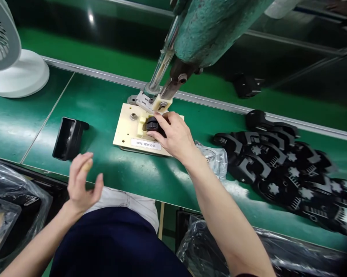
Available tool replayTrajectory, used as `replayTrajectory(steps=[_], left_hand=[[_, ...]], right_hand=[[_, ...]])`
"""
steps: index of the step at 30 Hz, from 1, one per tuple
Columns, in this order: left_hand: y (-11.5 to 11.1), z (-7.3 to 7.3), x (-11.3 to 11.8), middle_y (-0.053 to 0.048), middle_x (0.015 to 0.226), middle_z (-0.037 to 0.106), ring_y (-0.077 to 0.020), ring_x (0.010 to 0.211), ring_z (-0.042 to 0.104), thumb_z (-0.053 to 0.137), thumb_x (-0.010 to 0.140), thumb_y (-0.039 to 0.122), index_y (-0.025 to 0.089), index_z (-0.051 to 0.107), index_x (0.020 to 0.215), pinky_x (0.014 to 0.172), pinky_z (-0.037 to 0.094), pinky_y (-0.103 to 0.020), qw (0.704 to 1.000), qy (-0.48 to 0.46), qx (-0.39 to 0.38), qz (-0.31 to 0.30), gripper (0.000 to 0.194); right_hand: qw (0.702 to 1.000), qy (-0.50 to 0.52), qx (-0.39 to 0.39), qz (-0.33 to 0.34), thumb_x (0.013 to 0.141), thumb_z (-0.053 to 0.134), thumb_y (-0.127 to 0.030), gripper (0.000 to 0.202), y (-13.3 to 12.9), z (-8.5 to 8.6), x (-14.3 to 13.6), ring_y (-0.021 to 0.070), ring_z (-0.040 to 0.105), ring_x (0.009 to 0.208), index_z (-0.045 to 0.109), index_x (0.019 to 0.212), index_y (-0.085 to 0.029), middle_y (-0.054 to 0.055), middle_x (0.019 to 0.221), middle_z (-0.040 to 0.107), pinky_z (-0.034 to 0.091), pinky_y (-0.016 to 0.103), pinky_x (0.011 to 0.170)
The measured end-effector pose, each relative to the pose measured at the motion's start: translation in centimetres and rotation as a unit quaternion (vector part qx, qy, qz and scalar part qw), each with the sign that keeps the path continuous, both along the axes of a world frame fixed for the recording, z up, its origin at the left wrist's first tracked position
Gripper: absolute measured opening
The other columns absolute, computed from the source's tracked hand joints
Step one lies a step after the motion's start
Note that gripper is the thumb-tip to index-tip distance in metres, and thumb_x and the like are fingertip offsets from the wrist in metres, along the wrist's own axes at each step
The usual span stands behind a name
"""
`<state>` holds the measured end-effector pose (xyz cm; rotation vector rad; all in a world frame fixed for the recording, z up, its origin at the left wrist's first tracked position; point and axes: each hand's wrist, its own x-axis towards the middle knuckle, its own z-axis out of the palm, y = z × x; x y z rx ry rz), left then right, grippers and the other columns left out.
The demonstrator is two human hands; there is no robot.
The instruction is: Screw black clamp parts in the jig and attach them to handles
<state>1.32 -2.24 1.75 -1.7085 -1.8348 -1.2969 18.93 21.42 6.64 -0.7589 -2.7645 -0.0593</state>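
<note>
My right hand (173, 132) grips a small black plastic part (152, 124), thumb on the near side and fingers on the far side. That part sits in the cream fixture plate (123, 127), which carries a white label (146, 144) with printed characters. Right above it is the cream block (162, 104) at the foot of the press. My left hand (82, 182) hovers over the table's front edge, its fingers parted and holding nothing. Beyond it lies a hollow black plastic housing (68, 139) with its open side up.
A green press arm (216, 30) hangs over the fixture. Black parts (277, 165) lie heaped on the right, beside a clear plastic bag (216, 157). A white fan (20, 75) stands far left. Plastic-lined bins (32, 196) sit below the table's edge. One black piece (246, 86) lies behind the rail.
</note>
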Motion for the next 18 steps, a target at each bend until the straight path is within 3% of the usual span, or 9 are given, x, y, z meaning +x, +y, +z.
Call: replayTrajectory(steps=[5, 11, 14, 18], left_hand=[[1.2, -1.4, 3.8, -0.018, 0.121, 0.058, -0.0304, 0.115, 0.057, 0.058, 0.079, 0.005, 0.017, 0.038, 0.14, 0.094, 0.052, -0.054, 0.995, -0.056, -0.04, -0.067, 0.066], [1.7, -2.9, 4.6, -0.017, 0.115, 0.061, -0.0292, 0.112, 0.059, 0.056, 0.08, 0.005, 0.016, 0.033, 0.143, 0.094, 0.052, -0.052, 0.992, -0.015, -0.077, -0.101, 0.068], [1.7, -3.3, 4.8, -0.016, 0.11, 0.063, -0.0286, 0.108, 0.061, 0.057, 0.079, 0.005, 0.015, 0.033, 0.143, 0.094, 0.052, -0.052, 0.992, 0.015, -0.079, -0.094, 0.069], [1.8, -3.6, 4.8, -0.016, 0.108, 0.064, -0.0279, 0.105, 0.063, 0.058, 0.079, 0.005, 0.013, 0.036, 0.14, 0.094, 0.052, -0.05, 0.993, 0.032, -0.08, -0.079, 0.066]], right_hand=[[0.997, -0.054, 0.048, -0.024, 0.096, 0.039, -0.043, 0.052, -0.5, 0.7, -0.6, 0.0361, 0.047, 0.118, 0.042, 0.138, -0.012, 0.022, 0.129, 0.05, 0.042, 0.051, 0.092], [0.987, -0.135, 0.079, 0.049, 0.097, 0.039, -0.039, 0.05, 0.4, 2.5, -1.0, 0.0309, 0.056, 0.096, 0.042, 0.136, -0.008, 0.022, 0.112, 0.06, 0.046, 0.042, 0.078], [0.982, -0.12, 0.116, 0.086, 0.096, 0.043, -0.038, 0.049, 1.0, 2.5, -0.7, 0.0303, 0.056, 0.093, 0.046, 0.134, -0.007, 0.021, 0.107, 0.061, 0.046, 0.041, 0.076], [0.991, 0.0, 0.1, 0.084, 0.096, 0.042, -0.045, 0.048, 1.2, 0.7, 0.0, 0.027, 0.057, 0.094, 0.054, 0.126, -0.009, 0.017, 0.106, 0.063, 0.046, 0.039, 0.078]])
